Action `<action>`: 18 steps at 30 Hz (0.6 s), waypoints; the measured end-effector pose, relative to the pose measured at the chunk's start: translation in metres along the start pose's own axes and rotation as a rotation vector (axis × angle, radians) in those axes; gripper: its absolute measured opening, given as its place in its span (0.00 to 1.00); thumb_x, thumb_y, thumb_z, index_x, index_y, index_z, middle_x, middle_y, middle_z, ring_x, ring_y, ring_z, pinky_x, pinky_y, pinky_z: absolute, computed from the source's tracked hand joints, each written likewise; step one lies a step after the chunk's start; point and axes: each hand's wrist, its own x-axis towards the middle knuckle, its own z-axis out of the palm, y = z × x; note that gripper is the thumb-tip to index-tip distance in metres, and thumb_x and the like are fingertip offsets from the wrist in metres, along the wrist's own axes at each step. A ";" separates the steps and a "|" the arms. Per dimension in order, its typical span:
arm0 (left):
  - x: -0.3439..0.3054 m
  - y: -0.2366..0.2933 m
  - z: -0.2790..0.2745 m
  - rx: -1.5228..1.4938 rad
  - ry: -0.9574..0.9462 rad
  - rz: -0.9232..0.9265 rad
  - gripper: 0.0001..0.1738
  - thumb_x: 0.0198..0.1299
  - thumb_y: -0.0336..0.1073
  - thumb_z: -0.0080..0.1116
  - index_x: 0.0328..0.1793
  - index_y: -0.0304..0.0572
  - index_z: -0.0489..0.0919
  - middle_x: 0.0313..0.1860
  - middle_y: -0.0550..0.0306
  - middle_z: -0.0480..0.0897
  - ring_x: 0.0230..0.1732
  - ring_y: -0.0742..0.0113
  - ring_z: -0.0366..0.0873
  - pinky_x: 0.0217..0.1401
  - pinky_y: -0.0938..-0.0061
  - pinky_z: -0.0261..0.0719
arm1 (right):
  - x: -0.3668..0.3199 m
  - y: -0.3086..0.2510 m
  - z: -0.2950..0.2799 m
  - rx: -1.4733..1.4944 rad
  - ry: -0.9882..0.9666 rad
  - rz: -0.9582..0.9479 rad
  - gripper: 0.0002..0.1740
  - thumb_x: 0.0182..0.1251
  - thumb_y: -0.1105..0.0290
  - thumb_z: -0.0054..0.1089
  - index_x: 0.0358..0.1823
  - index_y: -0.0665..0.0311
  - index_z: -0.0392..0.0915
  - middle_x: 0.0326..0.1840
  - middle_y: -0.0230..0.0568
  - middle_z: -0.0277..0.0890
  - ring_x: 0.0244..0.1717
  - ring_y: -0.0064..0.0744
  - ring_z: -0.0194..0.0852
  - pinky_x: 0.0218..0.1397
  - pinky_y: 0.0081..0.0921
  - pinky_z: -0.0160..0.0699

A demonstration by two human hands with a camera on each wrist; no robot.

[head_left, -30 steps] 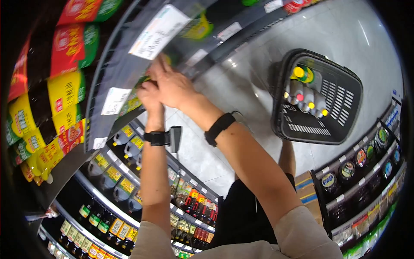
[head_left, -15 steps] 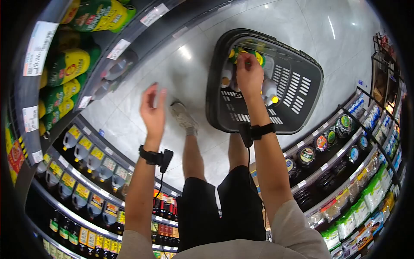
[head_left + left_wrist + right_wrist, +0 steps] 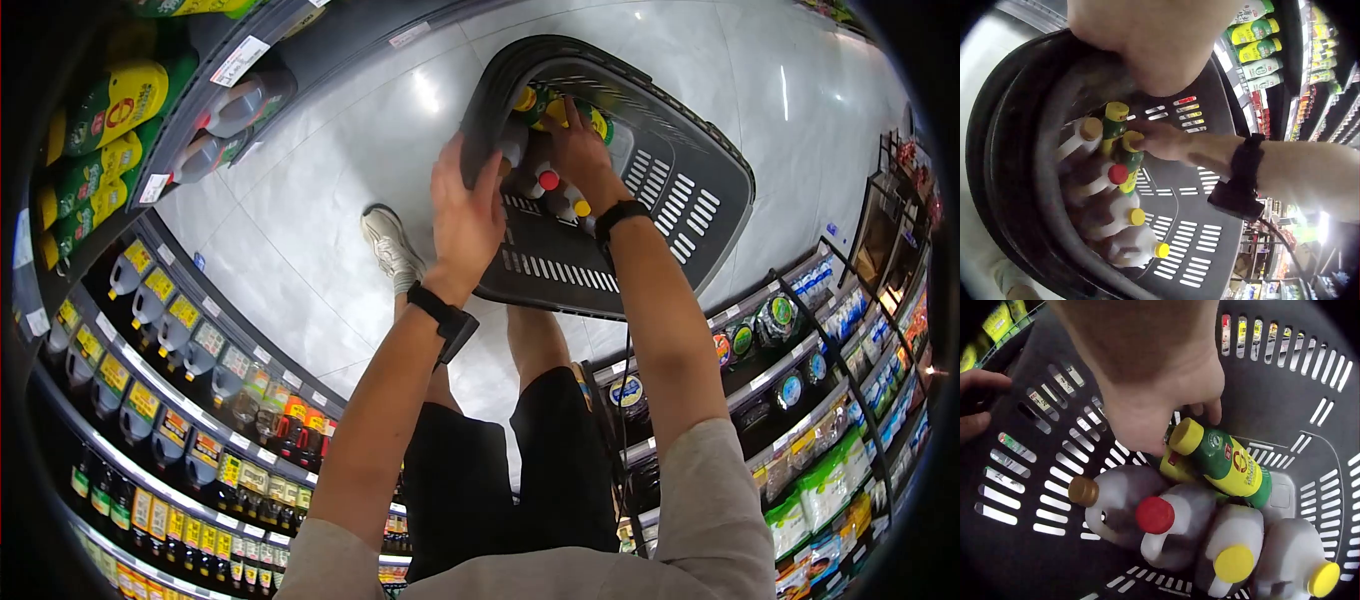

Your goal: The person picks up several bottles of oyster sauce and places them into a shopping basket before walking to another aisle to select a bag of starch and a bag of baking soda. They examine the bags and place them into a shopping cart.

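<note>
In the head view, my left hand (image 3: 467,215) grips the rim of the dark basket (image 3: 620,300), thumb and fingers on either side of it. Inside the basket, my right hand (image 3: 585,160) holds a green bottle with a yellow label (image 3: 1235,465) near its yellow cap; the fingertips are partly hidden in the right wrist view. A second green and yellow bottle (image 3: 1112,128) stands close beside it. Several translucent jugs are lined up next to them, with a brown cap (image 3: 1083,490), a red cap (image 3: 1154,515) and yellow caps (image 3: 1234,563).
Shelves with dark jugs (image 3: 140,410) and bottles run along the lower left. Green and yellow bottles (image 3: 125,95) lie on the upper left shelf. Packaged goods (image 3: 820,490) fill shelves at right. Pale tiled floor (image 3: 330,190) surrounds the basket; a shoe (image 3: 388,240) stands left of it.
My hands have left the upper shelf, the right reaching down into the basket first. The left hand has since moved right onto the basket rim. The view has turned toward the basket.
</note>
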 end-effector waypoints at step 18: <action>-0.002 -0.001 0.005 0.141 0.026 0.012 0.26 0.55 0.20 0.60 0.61 0.47 0.84 0.74 0.36 0.66 0.70 0.36 0.70 0.70 0.53 0.74 | 0.027 0.024 0.041 -0.059 0.036 0.143 0.27 0.65 0.74 0.57 0.67 0.56 0.70 0.67 0.52 0.72 0.59 0.55 0.80 0.57 0.45 0.84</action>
